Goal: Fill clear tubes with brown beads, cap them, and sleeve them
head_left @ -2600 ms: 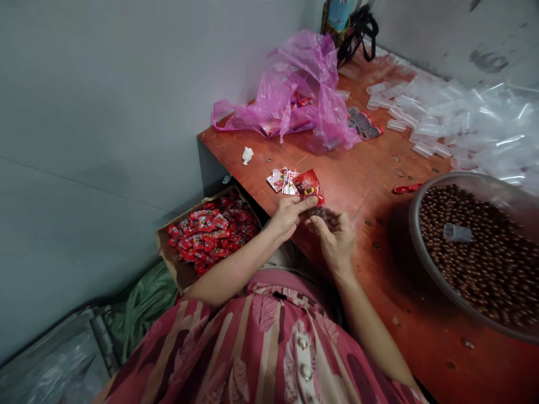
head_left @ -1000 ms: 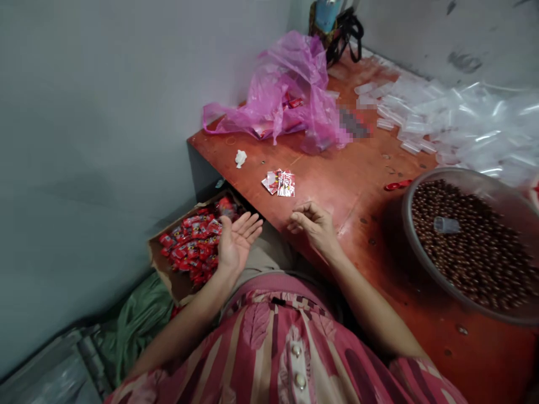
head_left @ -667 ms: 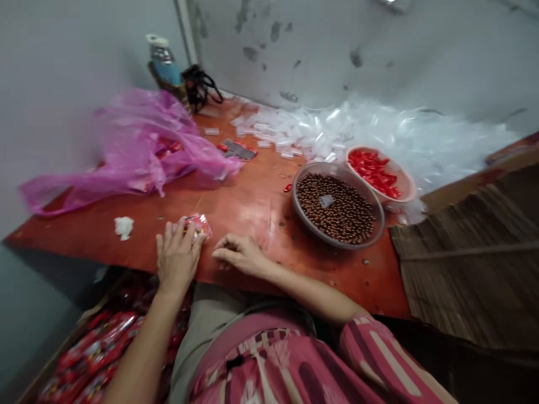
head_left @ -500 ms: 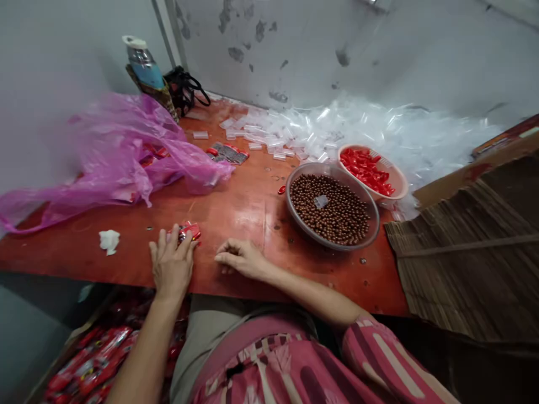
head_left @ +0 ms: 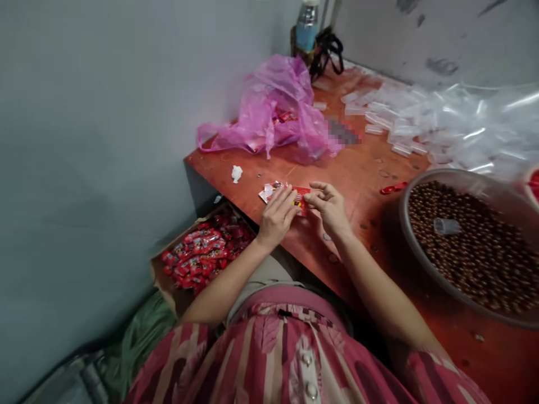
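Flat red printed packets (head_left: 302, 196) lie near the front edge of the orange-red table (head_left: 357, 174). My left hand (head_left: 278, 216) rests over them, palm down, its fingers stretched out. At their right edge my right hand (head_left: 328, 207) has its thumb and index finger closed on the red packet, the other fingers curled. Below the table edge, to the left of my hands, a cardboard box (head_left: 162, 280) holds many shiny red wrapped packets (head_left: 200, 252).
A pink plastic bag (head_left: 269, 112) stands behind my hands, a blue flask (head_left: 306, 33) beyond it. White crumpled tissue (head_left: 236, 174) lies left. At right are a bowl of brown balls (head_left: 467, 241), a red scoop (head_left: 393, 188) and clear plastic tubes (head_left: 404, 123).
The view has turned left and down, bringing the box of red packets into sight. My right hand has come over to the packets and pinches one edge. My left hand stays on them.
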### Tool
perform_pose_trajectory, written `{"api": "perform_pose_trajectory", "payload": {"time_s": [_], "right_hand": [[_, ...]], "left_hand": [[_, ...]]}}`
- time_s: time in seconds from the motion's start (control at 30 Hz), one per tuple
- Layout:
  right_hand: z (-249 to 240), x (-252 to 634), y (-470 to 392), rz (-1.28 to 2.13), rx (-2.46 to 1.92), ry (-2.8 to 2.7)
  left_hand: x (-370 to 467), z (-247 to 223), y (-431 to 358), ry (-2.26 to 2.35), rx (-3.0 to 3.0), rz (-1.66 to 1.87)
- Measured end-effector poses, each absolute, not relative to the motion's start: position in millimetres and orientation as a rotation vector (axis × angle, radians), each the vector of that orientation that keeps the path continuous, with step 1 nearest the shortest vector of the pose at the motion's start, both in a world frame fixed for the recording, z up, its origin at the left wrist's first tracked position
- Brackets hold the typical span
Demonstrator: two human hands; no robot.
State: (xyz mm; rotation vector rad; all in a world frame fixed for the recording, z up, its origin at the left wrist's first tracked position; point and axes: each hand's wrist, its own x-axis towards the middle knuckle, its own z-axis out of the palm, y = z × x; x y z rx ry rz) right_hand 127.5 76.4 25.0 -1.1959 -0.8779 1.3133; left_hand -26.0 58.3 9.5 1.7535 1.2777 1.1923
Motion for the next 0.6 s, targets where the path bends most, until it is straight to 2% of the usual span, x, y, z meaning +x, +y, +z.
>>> {"api": "perform_pose_trajectory", "payload": {"time_s": [0.13,0.3,0.37,0.5,0.6], "right_hand": [[33.5,130.4,78.8,1.314,-1.207,-0.954],[37.3,132.6,87.8,1.362,-1.231,-1.144],[34.9,140.5,106.6,1.158,-1.277,-1.195],[28.7,161.4,175.6,0.545,-1.485,-1.28],[23.9,153.4,232.0,0.539,-1.685,-1.33]], "left_hand": [[-29.5,19.1,55.5,1.181,1.159,1.185],[-31.2,16.0,63.4,1.035,0.897,0.97],[-31.8,13.8,65.5,1.062,0.85,0.971],[-35.8,11.9,67.5,1.147,0.772,1.016],[-38.0,12.8,69.8,1.176,0.691,1.014]]}}
